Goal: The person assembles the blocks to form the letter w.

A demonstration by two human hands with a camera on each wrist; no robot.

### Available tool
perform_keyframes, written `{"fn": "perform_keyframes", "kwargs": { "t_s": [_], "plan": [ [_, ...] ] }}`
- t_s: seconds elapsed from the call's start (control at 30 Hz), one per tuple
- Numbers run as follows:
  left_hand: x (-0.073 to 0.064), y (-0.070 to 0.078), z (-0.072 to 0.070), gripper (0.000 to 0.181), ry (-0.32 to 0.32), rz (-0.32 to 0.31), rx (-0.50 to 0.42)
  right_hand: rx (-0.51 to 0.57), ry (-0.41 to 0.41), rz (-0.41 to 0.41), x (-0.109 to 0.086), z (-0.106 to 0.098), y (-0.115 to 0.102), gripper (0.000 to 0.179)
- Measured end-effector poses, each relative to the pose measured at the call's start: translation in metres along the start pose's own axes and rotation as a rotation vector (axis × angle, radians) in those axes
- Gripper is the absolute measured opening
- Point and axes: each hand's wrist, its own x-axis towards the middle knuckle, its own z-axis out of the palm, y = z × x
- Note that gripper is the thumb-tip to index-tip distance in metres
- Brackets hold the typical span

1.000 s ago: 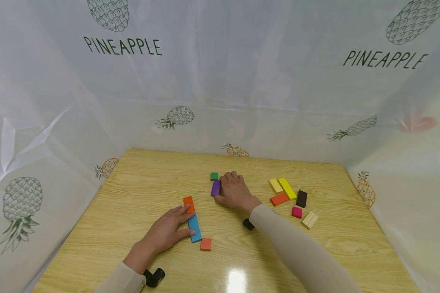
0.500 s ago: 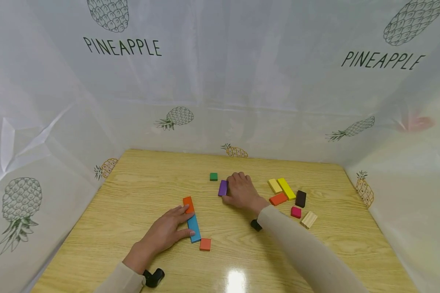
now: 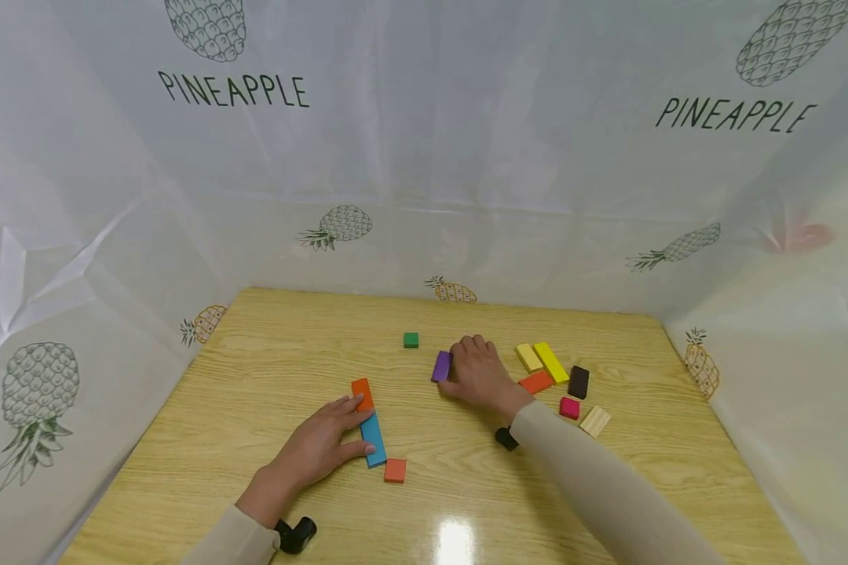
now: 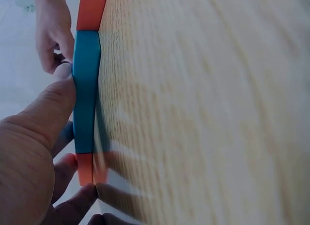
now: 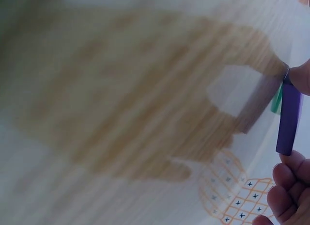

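My left hand (image 3: 321, 443) rests on two blocks lying end to end, a red-orange block (image 3: 362, 390) and a longer blue block (image 3: 372, 441). In the left wrist view the thumb touches the blue block (image 4: 86, 94), with the other fingers around the red-orange end (image 4: 85, 169). A small coral square block (image 3: 395, 471) sits at the blue block's near end. My right hand (image 3: 480, 377) pinches a purple block (image 3: 441, 366) between thumb and fingertips. The right wrist view shows the thumb at one end of the purple block (image 5: 289, 120) and fingertips at the other.
A green block (image 3: 411, 340) stands left of the purple one, farther back. To the right lie pale yellow (image 3: 528, 358), bright yellow (image 3: 551, 363), red-orange (image 3: 535, 383), black (image 3: 578, 382), pink (image 3: 569, 408) and plain wood (image 3: 595, 421) blocks. Patterned sheeting borders the wooden table (image 3: 311, 329).
My right hand has moved right, and slightly nearer, with the purple block, away from the green block. My left hand has stayed on the red-orange and blue blocks.
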Motion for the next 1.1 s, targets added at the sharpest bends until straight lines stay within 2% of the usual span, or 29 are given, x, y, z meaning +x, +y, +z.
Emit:
{"fn": "perform_keyframes", "kwargs": {
  "t_s": [0.27,0.5,0.73,1.1],
  "plan": [
    [0.0,0.0,0.0,0.067,-0.002,0.006,0.003,-0.023,0.016,-0.029,-0.013,-0.003,-0.002,0.059],
    [0.0,0.0,-0.001,0.067,-0.009,0.004,-0.006,-0.023,-0.005,-0.068,-0.025,-0.004,-0.009,0.059],
    [0.0,0.0,-0.002,0.067,-0.01,0.01,-0.002,-0.019,0.047,-0.151,-0.039,-0.002,-0.019,0.056],
    [0.001,0.0,-0.002,0.068,-0.018,-0.003,-0.005,-0.014,0.074,-0.225,-0.059,-0.002,-0.038,0.055]
  ]
}}
